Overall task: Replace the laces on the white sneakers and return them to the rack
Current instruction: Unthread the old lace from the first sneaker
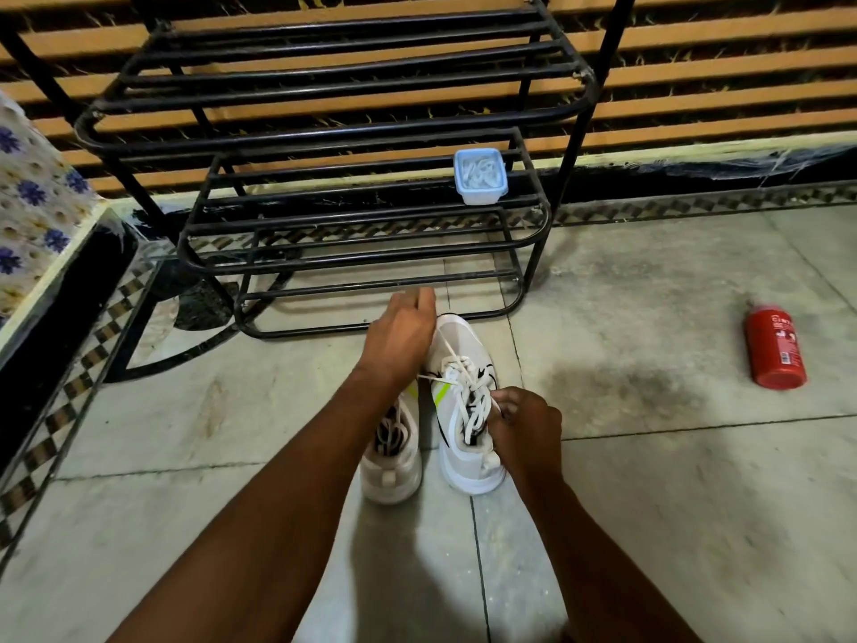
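a flower-patterned cloth [32, 201] is hanging at the 9 o'clock edge of the view. the black rack [352, 187] is standing at 12 o'clock against a slatted wall, and a pale blue tub [480, 176] of white laces is sitting at the right end of one of its lower tiers. on the tiled floor [649, 480], at 6 o'clock from the rack, the two white sneakers are standing side by side with toes pointing to 12 o'clock. the left sneaker [394, 461] is lying partly under the left forearm, its laces loose. the left hand [399, 336] is hovering over the toes, back up, fingers reaching toward the rack (their undersides are hidden, so whether they are pinching anything cannot be told). the right sneaker [463, 410] is sitting just beside its partner, and a lace [452, 359] is running taut from its eyelets toward 11 o'clock, disappearing behind the left hand. the right hand [524, 429] is resting at the sneaker's 3 o'clock side, fingers curled and pinching another stretch of the lace near the collar. a red canister [774, 348] is lying at 3 o'clock, well apart.
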A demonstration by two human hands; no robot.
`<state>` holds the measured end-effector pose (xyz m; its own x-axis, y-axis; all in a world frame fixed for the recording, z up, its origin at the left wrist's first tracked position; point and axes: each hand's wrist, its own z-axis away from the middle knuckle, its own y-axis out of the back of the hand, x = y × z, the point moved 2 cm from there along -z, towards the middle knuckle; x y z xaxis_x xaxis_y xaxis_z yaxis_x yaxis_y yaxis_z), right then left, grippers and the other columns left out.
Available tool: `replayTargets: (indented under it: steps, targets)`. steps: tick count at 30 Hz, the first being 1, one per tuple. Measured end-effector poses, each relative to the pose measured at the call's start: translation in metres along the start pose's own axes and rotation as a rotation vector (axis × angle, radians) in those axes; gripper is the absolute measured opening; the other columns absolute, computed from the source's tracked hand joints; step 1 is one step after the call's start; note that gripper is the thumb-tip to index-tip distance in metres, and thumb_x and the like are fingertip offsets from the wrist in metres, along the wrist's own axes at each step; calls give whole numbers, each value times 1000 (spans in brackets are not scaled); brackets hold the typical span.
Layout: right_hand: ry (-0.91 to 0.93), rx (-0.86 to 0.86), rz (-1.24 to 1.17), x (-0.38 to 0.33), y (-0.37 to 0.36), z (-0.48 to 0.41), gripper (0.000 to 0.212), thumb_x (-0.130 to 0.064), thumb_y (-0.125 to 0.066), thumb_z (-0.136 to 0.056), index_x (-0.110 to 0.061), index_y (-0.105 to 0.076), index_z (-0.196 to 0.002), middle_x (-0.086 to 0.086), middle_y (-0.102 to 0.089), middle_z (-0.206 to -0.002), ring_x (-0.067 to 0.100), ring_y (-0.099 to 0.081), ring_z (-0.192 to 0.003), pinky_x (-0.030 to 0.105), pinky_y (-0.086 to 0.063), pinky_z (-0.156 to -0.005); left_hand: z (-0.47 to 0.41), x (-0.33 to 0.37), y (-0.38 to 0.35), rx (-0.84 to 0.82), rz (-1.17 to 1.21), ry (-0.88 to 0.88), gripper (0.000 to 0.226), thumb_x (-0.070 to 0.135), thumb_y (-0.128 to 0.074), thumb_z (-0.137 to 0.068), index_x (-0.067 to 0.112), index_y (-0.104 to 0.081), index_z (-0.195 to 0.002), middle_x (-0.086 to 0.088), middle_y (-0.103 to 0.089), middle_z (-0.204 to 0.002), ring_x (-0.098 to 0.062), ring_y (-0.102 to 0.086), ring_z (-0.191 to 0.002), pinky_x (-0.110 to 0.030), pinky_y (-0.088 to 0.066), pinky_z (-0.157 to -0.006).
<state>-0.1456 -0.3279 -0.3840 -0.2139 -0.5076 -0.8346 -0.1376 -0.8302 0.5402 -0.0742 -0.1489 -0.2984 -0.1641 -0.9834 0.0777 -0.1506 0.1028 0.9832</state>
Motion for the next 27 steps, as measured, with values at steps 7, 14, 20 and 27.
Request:
replayTargets:
  steps: [7, 14, 20, 27]
  targets:
    - [-14, -4, -8, 1, 0, -1, 20, -18, -76, -76, -23, -77, -95, -6, -77, -84, 12, -72, -85, 33, -57, -84, 4, 1, -15, 66, 1125, 372, 24, -15, -33, -99, 6, -42, -100, -14, -63, -80, -25, -63, -59, -36, -55, -56]
    - [-25, -31, 47, 2, -2, 3, 24, -22, -70, -74, -27, -75, -97, -3, -76, -86, 21, -71, -89, 36, -57, -82, -1, 9, -13, -182, 221, -335, 35, -2, -57, -83, 23, -41, -102, -1, -56, -92, -26, -55, -77, -34, -38, -59]
    - [-3, -14, 65, 0, -2, 1, 14, -30, -73, -79, -27, -74, -92, -4, -75, -82, 24, -70, -89, 37, -56, -83, -5, -17, 1, -283, -23, -472, 18, 25, -71, -89, 26, -76, -106, 4, -67, -99, -21, -57, -103, -32, -45, -67]
    - [46, 11, 78, -1, -2, 1, 11, -29, -75, -82, -23, -76, -91, -4, -75, -80, 22, -71, -83, 32, -55, -78, 11, -2, -12, -36, 197, -162, 9, 16, -71, -87, 22, -77, -90, 7, -64, -90, -20, -52, -95, -30, -33, -62]
